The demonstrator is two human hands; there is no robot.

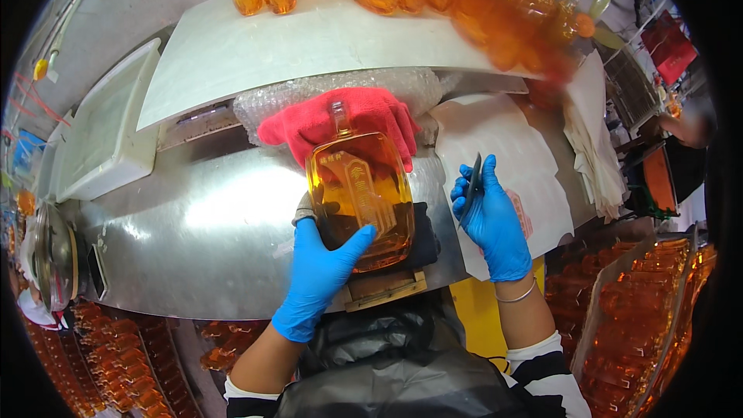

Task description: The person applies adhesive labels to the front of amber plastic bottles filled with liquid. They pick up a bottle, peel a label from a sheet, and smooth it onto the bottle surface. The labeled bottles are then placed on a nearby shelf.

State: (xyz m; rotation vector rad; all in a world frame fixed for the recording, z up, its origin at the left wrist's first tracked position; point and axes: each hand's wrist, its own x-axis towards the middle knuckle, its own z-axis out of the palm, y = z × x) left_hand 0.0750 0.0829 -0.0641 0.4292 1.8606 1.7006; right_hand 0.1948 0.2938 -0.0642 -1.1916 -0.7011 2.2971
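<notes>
Gripping the amber bottle (360, 197), left hand (317, 275) fingers wrap it; right hand (491, 220) fingers pinch tweezers (473, 186).

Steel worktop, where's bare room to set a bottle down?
Bare steel worktop lies left of the amber bottle, between the white box and left hand. Crowded: red cloth behind, paper sheets by the right hand.

Brightly lit from overhead. Strong white glare on the steel worktop (224, 209) left of the amber bottle (360, 197). Motion-blurred row of bottles (495, 15) above it. Heavy fisheye bending and black vignette at the rim.
</notes>
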